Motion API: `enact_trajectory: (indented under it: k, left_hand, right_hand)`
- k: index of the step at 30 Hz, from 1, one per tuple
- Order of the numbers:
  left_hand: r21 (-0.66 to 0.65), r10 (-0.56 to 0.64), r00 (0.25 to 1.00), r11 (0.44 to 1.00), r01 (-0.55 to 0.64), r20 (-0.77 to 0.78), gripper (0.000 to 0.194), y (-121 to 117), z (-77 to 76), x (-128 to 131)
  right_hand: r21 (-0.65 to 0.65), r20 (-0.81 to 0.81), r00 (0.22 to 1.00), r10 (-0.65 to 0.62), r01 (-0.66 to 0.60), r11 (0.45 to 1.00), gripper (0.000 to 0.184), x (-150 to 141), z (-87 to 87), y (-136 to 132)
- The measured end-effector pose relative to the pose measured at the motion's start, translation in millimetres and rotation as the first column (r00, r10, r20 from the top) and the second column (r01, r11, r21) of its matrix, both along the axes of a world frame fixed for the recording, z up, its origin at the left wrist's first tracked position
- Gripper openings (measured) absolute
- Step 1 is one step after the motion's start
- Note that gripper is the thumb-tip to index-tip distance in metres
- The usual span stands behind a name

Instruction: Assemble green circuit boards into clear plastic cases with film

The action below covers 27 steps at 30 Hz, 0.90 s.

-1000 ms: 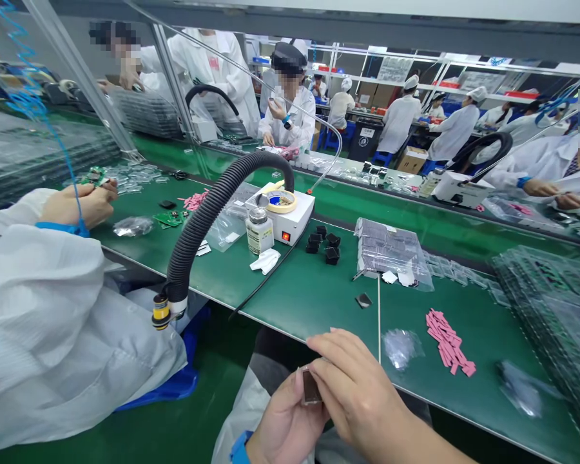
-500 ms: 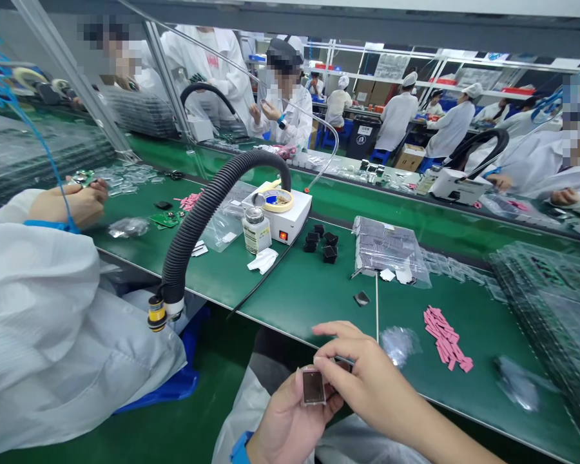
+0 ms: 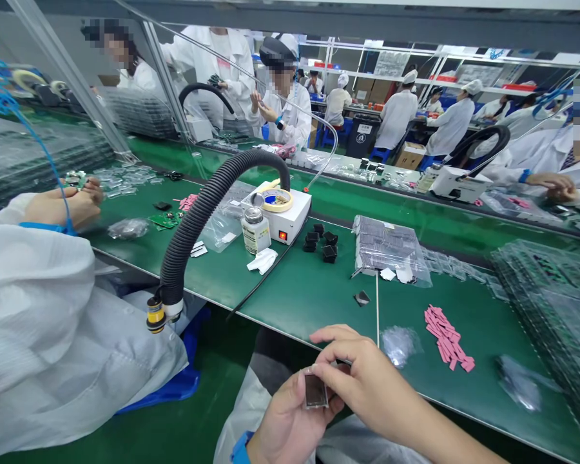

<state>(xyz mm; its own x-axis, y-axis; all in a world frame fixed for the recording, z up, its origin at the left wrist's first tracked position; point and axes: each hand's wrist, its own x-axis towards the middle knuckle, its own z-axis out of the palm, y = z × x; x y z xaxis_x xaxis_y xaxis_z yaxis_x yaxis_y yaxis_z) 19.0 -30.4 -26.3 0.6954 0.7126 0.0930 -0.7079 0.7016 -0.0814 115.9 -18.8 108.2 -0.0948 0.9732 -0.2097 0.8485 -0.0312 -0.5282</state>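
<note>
My left hand point(image 3: 285, 422) holds a small dark square part point(image 3: 315, 390) with a pale rim, low in the head view, just in front of the green bench point(image 3: 319, 293). My right hand point(image 3: 362, 377) is curled over the same part from the right, its fingertips pinching the top edge. A similar dark square point(image 3: 362, 298) lies on the bench beyond my hands, next to a thin white stick point(image 3: 377, 309). Several black square pieces point(image 3: 321, 241) sit farther back.
A black corrugated hose point(image 3: 198, 216) arches from a white box point(image 3: 283, 216) with a tape roll; a small bottle point(image 3: 254, 230) stands beside it. Pink strips point(image 3: 447, 338), a bagged stack point(image 3: 389, 248) and clear trays point(image 3: 551, 303) lie right. A white-coated co-worker point(image 3: 43, 303) sits left; others work beyond.
My right hand's fingers have shifted off the face of the square part to its top edge, so its dark face now shows. The camera drifted slightly.
</note>
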Motion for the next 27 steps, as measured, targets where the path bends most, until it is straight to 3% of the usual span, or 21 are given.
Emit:
enact_trajectory:
  k: [6,15,19,21,24,25,27]
  left_hand:
    - [0.004,0.007,1.000,1.000,-0.007,-0.029,0.029,-1.5,0.9,1.4]
    - [0.005,0.019,0.997,1.000,-0.019,-0.071,0.025,-1.2,4.6,0.6]
    - [-0.031,-0.002,0.999,1.000,0.001,-0.054,0.027,-1.3,0.9,1.0]
    - [-0.037,-0.020,0.999,0.999,0.019,-0.028,0.028,-1.3,-1.2,-1.3]
    - [-0.016,-0.037,0.999,0.999,0.037,0.015,0.033,-0.2,-0.9,-7.7]
    - [-0.003,-0.034,0.999,0.999,0.034,0.033,0.035,0.3,0.3,-9.8]
    - [0.030,-0.021,0.997,0.999,0.019,0.074,0.035,1.5,3.7,-12.7]
  right_hand:
    - [0.069,-0.079,0.996,0.034,-0.029,0.997,0.018,-0.5,-3.1,-1.9]
    - [-0.013,-0.127,0.989,-0.078,0.077,0.997,0.017,-10.0,-10.9,-6.6]
    - [-0.017,-0.158,0.984,-0.081,0.080,0.997,0.013,-7.0,-3.2,-3.8]
    - [0.053,-0.235,0.962,-0.141,0.158,0.986,0.015,2.7,0.6,-3.6]
    - [0.194,-0.464,0.846,-0.263,0.387,0.901,0.022,26.1,-9.0,-10.7]
    - [0.184,-0.567,0.778,-0.270,0.439,0.879,0.024,33.7,-17.8,-15.1]
    - [0.060,-0.757,0.607,-0.242,0.433,0.899,0.037,43.8,-41.8,-24.8]
